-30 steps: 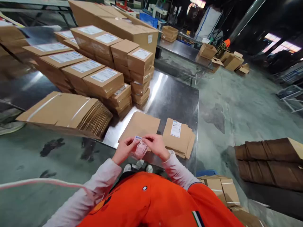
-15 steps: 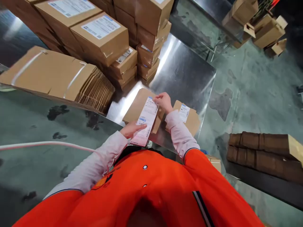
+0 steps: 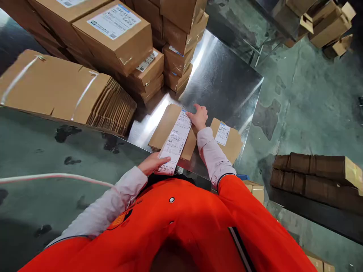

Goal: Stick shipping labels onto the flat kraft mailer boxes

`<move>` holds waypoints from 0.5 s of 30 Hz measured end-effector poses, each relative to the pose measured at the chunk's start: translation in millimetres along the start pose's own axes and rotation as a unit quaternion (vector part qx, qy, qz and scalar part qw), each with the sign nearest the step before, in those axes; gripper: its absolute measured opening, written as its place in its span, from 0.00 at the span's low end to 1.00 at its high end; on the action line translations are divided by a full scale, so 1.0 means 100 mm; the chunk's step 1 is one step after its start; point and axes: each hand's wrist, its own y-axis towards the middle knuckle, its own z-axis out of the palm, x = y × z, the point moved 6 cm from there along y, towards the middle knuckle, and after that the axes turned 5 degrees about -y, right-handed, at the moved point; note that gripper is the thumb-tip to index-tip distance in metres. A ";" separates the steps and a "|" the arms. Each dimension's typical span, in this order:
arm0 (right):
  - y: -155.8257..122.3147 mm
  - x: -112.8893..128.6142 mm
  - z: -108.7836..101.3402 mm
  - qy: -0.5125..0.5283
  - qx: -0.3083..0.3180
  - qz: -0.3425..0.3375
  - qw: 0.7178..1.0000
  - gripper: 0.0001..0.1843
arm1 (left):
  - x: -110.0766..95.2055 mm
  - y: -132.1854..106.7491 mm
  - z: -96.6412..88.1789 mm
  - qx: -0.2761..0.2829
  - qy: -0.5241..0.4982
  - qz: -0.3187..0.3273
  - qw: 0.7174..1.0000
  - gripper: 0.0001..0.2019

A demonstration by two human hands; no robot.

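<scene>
A long strip of white shipping labels (image 3: 177, 139) lies slantwise over a small stack of flat cardboard pieces (image 3: 161, 126). My left hand (image 3: 154, 162) grips the strip's near end, thumb on top. At the strip's far end is my right hand (image 3: 199, 116), its thumb at the top corner and its index finger held apart from the thumb. Whether the thumb presses on the paper, I cannot tell. To the right, beside my right forearm, rests another flat cardboard piece (image 3: 233, 141) bearing a white label (image 3: 222, 134).
Stacked labelled cartons (image 3: 124, 49) stand on the metal table (image 3: 227, 71) at the back left. A strapped bundle of folded cardboard (image 3: 53, 87) lies at the left edge. Brown boxes (image 3: 314, 170) sit low on the right. A white cord (image 3: 56, 175) crosses at left.
My right thumb and index finger have parted at the strip's top corner, and that hand has shifted slightly up. The strip lies flatter. My left hand keeps its grip, slightly lower.
</scene>
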 end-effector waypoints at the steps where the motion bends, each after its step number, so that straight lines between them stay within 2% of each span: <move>1: -0.07 0.07 0.02 -0.019 -0.010 -0.036 0.999 0.33 | 0.11 -0.10 -0.08 -0.015 0.014 -0.005 1.000 0.35; 4: -0.36 0.41 0.26 -0.082 0.036 -0.208 0.974 0.37 | 0.35 -0.43 -0.29 -0.023 0.031 -0.032 0.999 0.32; 6: -0.56 0.56 0.43 -0.119 0.083 -0.269 0.952 0.38 | 0.31 -0.57 -0.39 -0.015 0.029 -0.041 0.999 0.30; 8: -0.71 0.62 0.50 -0.138 0.111 -0.287 0.941 0.37 | 0.06 -0.56 -0.47 -0.025 0.036 -0.013 0.999 0.28; 11: -1.01 0.61 0.44 -0.109 0.142 -0.376 0.909 0.33 | -0.58 -0.24 -0.50 -0.101 0.060 0.092 0.989 0.23; 12: -1.11 0.55 0.38 -0.088 0.132 -0.379 0.912 0.32 | -0.80 -0.09 -0.47 -0.134 0.069 0.134 0.980 0.21; 13: -1.17 0.44 0.31 -0.065 0.103 -0.342 0.932 0.32 | -1.01 0.07 -0.43 -0.162 0.086 0.175 0.967 0.19; 15: -1.26 0.07 0.17 -0.018 0.019 -0.145 0.989 0.34 | -1.35 0.36 -0.28 -0.198 0.167 0.241 0.935 0.16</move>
